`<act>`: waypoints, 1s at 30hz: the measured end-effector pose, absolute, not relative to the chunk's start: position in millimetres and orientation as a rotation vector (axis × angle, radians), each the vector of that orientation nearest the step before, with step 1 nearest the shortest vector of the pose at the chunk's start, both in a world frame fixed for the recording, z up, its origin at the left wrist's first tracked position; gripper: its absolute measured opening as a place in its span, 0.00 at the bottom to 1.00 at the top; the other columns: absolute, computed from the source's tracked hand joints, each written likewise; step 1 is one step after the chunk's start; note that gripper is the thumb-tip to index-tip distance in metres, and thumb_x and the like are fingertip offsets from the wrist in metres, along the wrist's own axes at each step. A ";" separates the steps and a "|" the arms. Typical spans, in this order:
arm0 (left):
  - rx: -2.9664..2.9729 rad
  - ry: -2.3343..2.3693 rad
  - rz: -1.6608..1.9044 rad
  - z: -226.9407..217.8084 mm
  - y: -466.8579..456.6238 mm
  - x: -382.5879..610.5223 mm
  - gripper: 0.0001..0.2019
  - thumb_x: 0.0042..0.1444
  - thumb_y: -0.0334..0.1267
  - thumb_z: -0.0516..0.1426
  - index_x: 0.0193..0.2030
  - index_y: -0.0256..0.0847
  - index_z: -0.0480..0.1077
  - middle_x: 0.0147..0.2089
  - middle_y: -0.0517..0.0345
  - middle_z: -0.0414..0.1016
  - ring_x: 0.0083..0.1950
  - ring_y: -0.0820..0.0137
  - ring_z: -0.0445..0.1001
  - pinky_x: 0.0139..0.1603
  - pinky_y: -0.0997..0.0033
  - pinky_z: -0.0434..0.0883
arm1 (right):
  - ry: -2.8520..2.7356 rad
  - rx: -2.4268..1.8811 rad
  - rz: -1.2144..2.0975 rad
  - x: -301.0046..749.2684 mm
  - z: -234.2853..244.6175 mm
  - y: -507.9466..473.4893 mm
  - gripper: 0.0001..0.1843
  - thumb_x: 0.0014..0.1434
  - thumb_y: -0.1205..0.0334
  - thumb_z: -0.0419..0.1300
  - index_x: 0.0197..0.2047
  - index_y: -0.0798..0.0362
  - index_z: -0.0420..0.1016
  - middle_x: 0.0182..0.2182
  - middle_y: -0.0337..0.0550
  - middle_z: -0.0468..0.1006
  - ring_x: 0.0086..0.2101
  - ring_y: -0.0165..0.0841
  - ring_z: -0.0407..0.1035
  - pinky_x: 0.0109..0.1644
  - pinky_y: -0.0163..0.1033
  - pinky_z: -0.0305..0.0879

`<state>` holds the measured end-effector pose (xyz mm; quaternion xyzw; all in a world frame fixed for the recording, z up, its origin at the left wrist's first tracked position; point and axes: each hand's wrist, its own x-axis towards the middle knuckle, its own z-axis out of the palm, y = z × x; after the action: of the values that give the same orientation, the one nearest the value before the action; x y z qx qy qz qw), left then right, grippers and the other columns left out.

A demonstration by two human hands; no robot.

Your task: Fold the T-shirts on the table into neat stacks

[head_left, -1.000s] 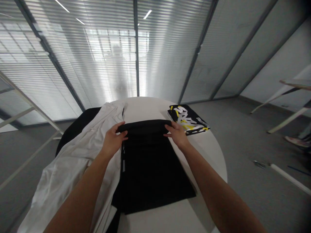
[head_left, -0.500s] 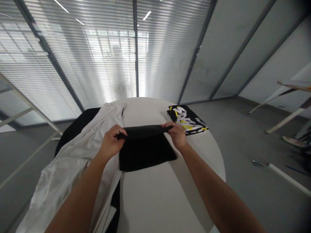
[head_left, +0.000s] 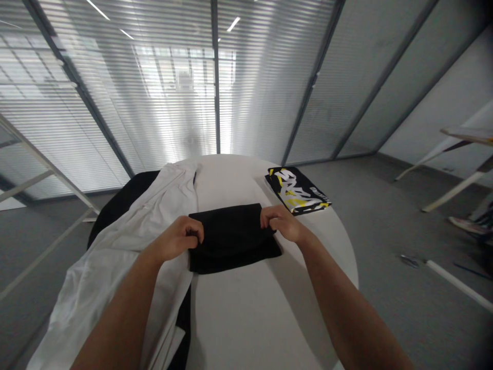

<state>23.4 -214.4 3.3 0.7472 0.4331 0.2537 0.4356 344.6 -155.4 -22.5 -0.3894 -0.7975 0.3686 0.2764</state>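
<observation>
the curled left hand (head_left: 176, 239) and curled right hand (head_left: 283, 224) grip opposite ends of a folded black fabric garment (head_left: 231, 241). it lies on a round white tabletop (head_left: 246, 318).

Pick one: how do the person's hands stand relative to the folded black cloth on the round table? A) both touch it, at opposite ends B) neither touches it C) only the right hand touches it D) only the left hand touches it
A: the left hand is at the cloth's left end and the right hand at its right end, both on the folded black cloth.
</observation>
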 end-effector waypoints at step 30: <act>2.437 1.706 0.249 -49.9 -205.2 67.8 0.34 0.62 0.62 0.41 0.71 0.50 0.52 0.73 0.50 0.50 0.74 0.54 0.45 0.70 0.47 0.45 | -2.372 -1.729 0.222 290.2 -60.6 -163.8 0.33 0.67 0.38 0.38 0.69 0.43 0.55 0.68 0.46 0.55 0.66 0.49 0.44 0.64 0.68 0.38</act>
<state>67.8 -205.2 -49.9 0.8139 0.5697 0.0833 0.0784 290.2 -163.8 -60.6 -0.5845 -0.8018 0.0752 0.0990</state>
